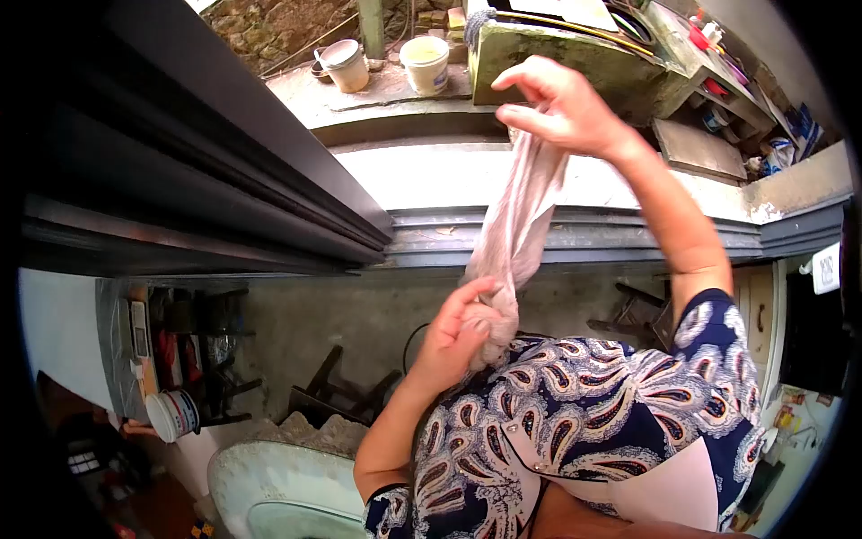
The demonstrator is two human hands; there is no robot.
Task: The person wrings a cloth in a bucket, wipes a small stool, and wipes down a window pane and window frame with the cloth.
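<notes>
A pale pinkish-grey cloth (516,216), bunched lengthwise, stretches between my two hands across the sliding-door track. My right hand (561,106) is at its far end, over the outdoor ledge. The thumb and forefinger there stand apart, while the other fingers, partly hidden, seem closed on the cloth. Close to my body, my left hand (456,337) grips the near end, its fingers curled round the crumpled fabric. The lower tip of the cloth rests near my patterned shirt (575,404).
A dark door frame (224,153) stands left, and the grey track (611,238) runs across. Outside are two buckets (426,65) and a mossy basin wall (575,67). Behind me are dark stools (328,391), a striped white bucket (171,415) and a pale green rounded surface (278,476).
</notes>
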